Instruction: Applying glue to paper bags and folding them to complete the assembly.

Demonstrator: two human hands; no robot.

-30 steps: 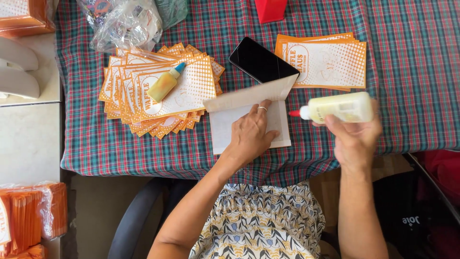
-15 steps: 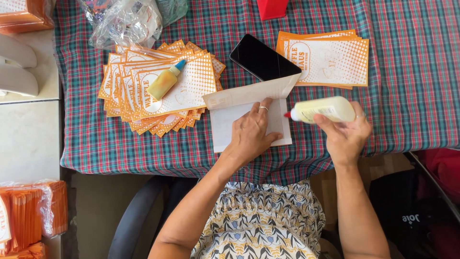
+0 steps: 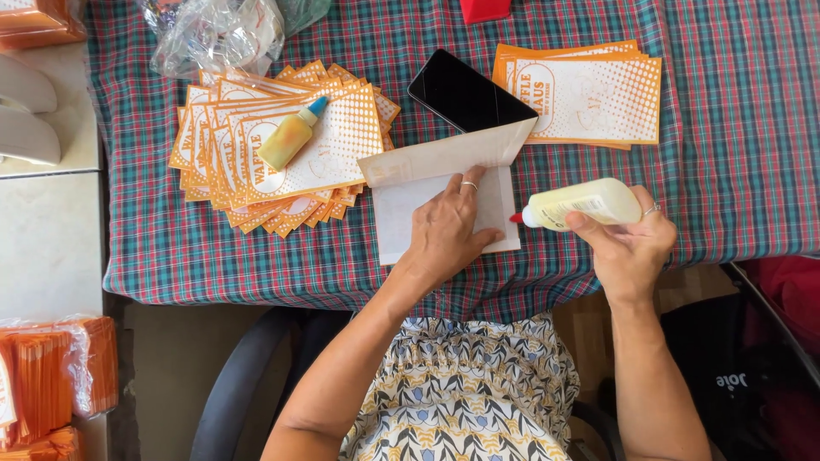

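My left hand (image 3: 450, 229) presses flat on a white paper sheet (image 3: 401, 213) whose top flap (image 3: 444, 154) is folded up, on the plaid tablecloth (image 3: 709, 171). My right hand (image 3: 628, 248) grips a pale yellow glue bottle (image 3: 585, 203) lying sideways, its red tip (image 3: 516, 218) at the paper's right edge. A black phone (image 3: 468, 92) lies just behind the flap.
A fanned pile of orange-and-white printed cards (image 3: 256, 154) sits at left with a small yellow glue bottle (image 3: 290, 135) on top. A neat stack of the same cards (image 3: 589, 94) lies at right. Crumpled clear plastic (image 3: 213, 34) is at the back. Orange bundles (image 3: 51, 376) sit lower left.
My right hand has brought the glue bottle leftward until its red tip meets the paper's right edge. My left hand has stayed on the paper.
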